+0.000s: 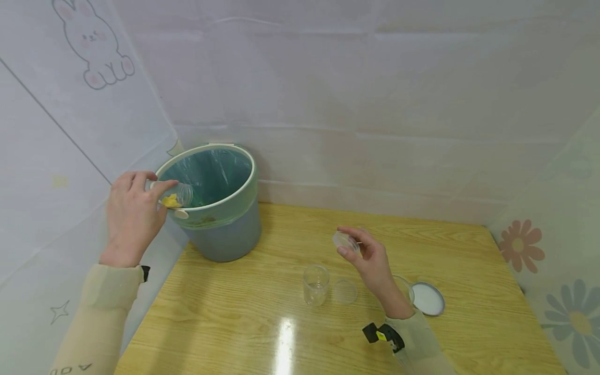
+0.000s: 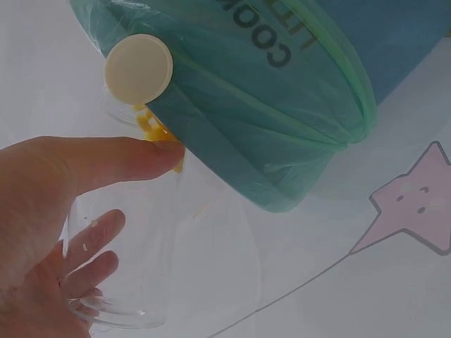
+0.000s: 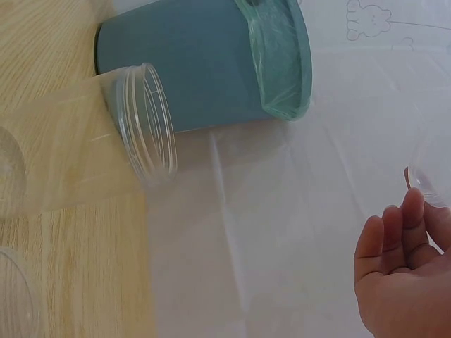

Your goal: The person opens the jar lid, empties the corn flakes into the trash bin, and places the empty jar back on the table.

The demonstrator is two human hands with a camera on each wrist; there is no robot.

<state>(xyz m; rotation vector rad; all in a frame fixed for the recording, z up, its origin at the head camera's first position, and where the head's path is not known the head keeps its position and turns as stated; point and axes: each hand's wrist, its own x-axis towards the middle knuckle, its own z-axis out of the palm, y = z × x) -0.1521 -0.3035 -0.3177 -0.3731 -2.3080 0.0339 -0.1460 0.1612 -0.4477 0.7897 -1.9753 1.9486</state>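
My left hand (image 1: pixel 133 213) grips a clear plastic jar (image 1: pixel 186 195), tipped on its side with its threaded mouth over the bin's rim. Yellow pieces (image 1: pixel 171 201) lie inside the jar near the mouth. In the left wrist view the thumb presses along the jar wall and the other fingers wrap behind it. The bin (image 1: pixel 232 232) is blue-grey with a cream rim, lined with a green bag (image 2: pixel 282 141). Above the table, my right hand (image 1: pixel 372 263) pinches a clear plastic lid (image 1: pixel 346 241) between thumb and fingers.
A second clear jar (image 1: pixel 316 286) stands upright and uncapped on the wooden table (image 1: pixel 234 323), beside another clear lid (image 1: pixel 345 291). Past my right wrist lie a round clear rim (image 1: pixel 407 286) and a white disc with a grey edge (image 1: pixel 428 299). Printed cloth walls enclose the table.
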